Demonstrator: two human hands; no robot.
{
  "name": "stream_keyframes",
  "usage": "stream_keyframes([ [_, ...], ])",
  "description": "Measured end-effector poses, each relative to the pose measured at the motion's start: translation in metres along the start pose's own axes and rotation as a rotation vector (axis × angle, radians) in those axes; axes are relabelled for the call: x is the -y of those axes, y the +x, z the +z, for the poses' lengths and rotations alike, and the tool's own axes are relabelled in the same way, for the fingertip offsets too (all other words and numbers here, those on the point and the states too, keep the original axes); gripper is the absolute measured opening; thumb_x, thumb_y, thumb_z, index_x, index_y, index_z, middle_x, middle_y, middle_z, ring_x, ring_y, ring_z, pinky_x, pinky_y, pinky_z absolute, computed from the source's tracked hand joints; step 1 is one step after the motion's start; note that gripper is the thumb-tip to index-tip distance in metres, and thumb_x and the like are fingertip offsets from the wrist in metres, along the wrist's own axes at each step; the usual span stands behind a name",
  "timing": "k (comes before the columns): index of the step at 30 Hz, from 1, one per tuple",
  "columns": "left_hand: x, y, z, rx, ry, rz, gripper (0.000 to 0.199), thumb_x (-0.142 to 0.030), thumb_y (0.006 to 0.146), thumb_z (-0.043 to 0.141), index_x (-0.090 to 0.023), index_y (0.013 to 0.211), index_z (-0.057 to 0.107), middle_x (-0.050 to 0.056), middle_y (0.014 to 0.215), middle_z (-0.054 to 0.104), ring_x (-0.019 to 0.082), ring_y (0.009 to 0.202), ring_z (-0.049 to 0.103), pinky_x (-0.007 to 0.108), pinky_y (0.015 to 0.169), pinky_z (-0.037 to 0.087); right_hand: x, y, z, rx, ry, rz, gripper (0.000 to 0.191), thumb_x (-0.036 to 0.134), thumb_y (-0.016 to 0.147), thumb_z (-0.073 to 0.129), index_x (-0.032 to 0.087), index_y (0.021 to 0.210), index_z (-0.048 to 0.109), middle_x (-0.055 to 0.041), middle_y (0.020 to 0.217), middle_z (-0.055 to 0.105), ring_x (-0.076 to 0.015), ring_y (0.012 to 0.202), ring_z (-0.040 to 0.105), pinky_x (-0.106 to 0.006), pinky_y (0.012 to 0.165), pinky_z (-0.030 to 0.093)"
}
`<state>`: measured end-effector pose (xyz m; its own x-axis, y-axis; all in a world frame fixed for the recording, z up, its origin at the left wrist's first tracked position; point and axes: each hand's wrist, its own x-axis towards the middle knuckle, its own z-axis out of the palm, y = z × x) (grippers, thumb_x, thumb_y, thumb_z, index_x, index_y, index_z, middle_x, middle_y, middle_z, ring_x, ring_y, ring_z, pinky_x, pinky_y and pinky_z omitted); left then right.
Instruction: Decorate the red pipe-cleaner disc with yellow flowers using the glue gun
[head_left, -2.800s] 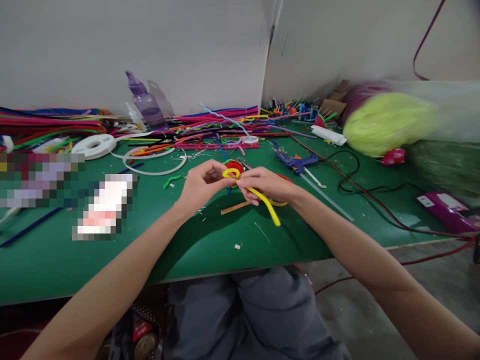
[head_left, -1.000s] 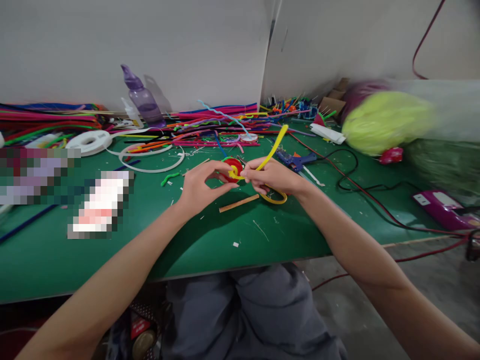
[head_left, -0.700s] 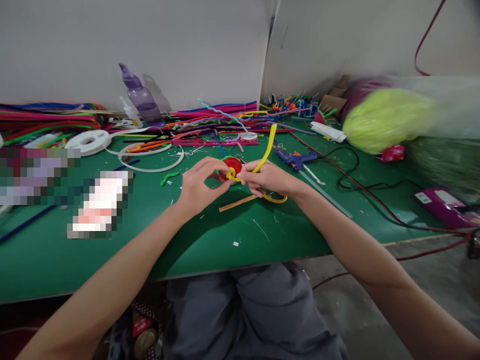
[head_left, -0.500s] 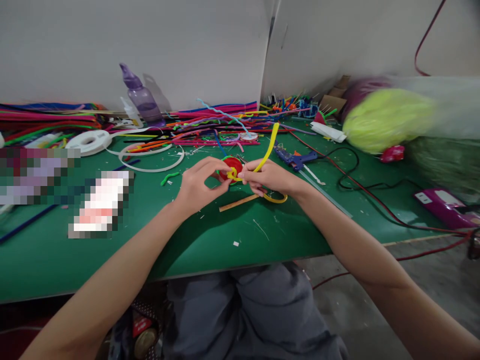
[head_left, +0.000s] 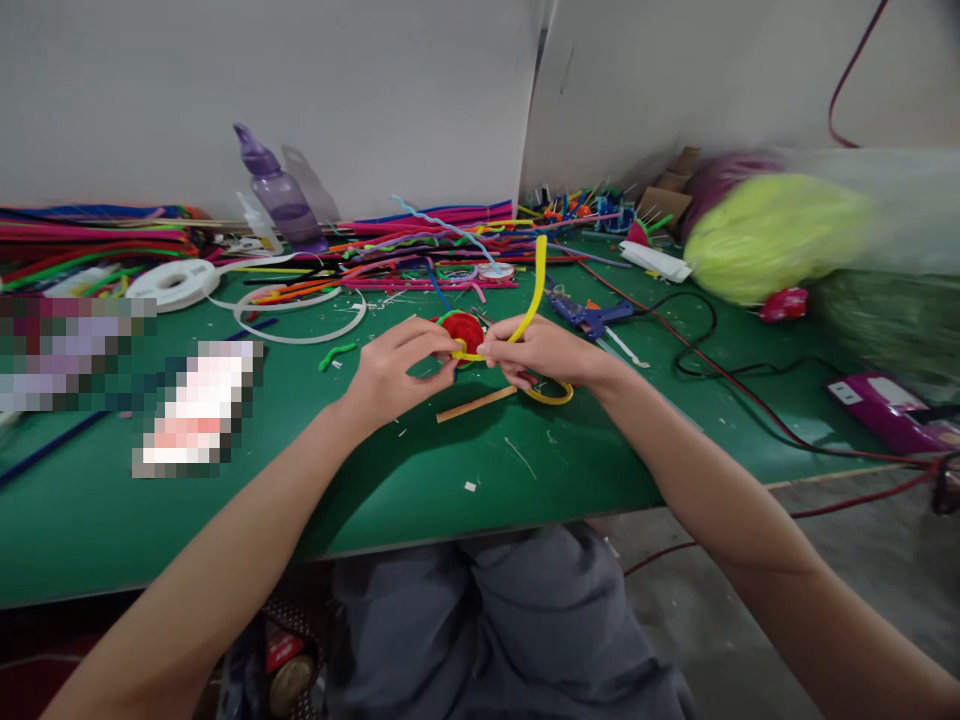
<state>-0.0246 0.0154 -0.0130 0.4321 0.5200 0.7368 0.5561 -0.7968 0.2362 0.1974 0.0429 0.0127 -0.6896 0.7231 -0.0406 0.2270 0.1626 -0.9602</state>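
Left hand (head_left: pixel 397 372): fingertips pinched on red coil (head_left: pixel 465 330) | Right hand (head_left: pixel 544 352): fingers closed, pinching yellow pipe cleaner (head_left: pixel 534 290), free end rising | Both hands just above green table (head_left: pixel 420 480), wrists angled inward.

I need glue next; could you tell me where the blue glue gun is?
The blue glue gun lies on the green table, just beyond the right hand.
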Motion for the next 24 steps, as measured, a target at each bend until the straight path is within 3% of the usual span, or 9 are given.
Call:
stream_keyframes([
  [7, 0.0001, -0.0008, 0.0022, 0.009, -0.002, -0.017, 0.011, -0.017, 0.082, 0.064, -0.021, 0.09, 0.071, 0.004, 0.093, 0.074, 0.015, 0.085, 0.069, 0.03, 0.08, 0.058, -0.001, -0.0014, -0.0032, -0.01, -0.155, -0.021, 0.025, 0.033, 0.091, 0.056, 0.017, 0.071, 0.054, 0.0076, 0.041, 0.048, -0.0051, 0.034, 0.045, -0.017, 0.04, 0.036],
  [12, 0.0015, -0.0041, 0.0052, 0.035, -0.069, -0.168, 0.04, -0.031, 0.08, 0.071, -0.021, 0.117, 0.064, 0.006, 0.108, 0.07, 0.017, 0.091, 0.068, 0.03, 0.075, 0.06, -0.0044, 0.0004, 0.0004, -0.09, -0.238, -0.086, 0.027, 0.033, 0.091, 0.054, 0.016, 0.07, 0.055, 0.0074, 0.04, 0.049, -0.0052, 0.035, 0.046, -0.018, 0.045, 0.038],
  [18, 0.0057, -0.0048, 0.0047, 0.054, -0.004, -0.063, 0.015, -0.028, 0.086, 0.065, -0.02, 0.098, 0.07, 0.006, 0.095, 0.074, 0.016, 0.087, 0.068, 0.032, 0.085, 0.056, -0.0055, 0.0005, 0.003, -0.067, -0.243, -0.092, 0.027, 0.034, 0.091, 0.053, 0.017, 0.07, 0.055, 0.0064, 0.041, 0.052, -0.0065, 0.037, 0.048, -0.02, 0.048, 0.039],
  [24, 0.0017, -0.0045, 0.0046, -0.024, -0.08, -0.161, 0.014, -0.033, 0.083, 0.069, -0.021, 0.088, 0.071, 0.005, 0.088, 0.074, 0.016, 0.083, 0.068, 0.031, 0.079, 0.056, -0.008, 0.002, 0.0024, -0.102, -0.294, -0.131, 0.028, 0.034, 0.092, 0.053, 0.017, 0.07, 0.054, 0.0066, 0.041, 0.05, -0.0071, 0.04, 0.047, -0.022, 0.053, 0.038],
])
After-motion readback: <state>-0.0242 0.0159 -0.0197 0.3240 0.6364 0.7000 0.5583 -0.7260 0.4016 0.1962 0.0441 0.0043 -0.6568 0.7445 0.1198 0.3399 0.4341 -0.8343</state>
